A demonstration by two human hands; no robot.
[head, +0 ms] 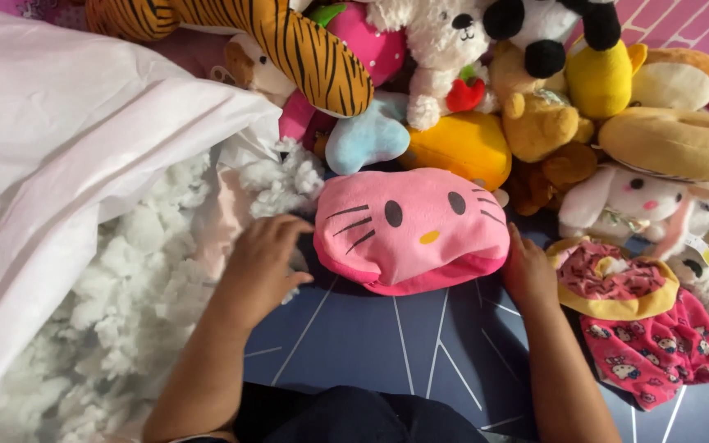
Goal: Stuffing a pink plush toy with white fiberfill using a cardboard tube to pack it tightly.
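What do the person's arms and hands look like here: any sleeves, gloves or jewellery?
Both arms are bare from the bottom of the frame to the fingertips. No sleeve covers either forearm, and no gloves, rings, watch or bracelet show on the left hand or the right hand. A thin pale edge sits at the lower end of the left arm; what it is cannot be told. Dark clothing shows between the arms.

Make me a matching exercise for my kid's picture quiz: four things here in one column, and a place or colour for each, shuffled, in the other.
1. cat cushion
2. stuffing
3. tiger toy
4. donut toy

A. white, beside the left hand
B. orange with black stripes, at the top
C. pink, between both hands
D. right of the right hand

Pairs: 1-C, 2-A, 3-B, 4-D
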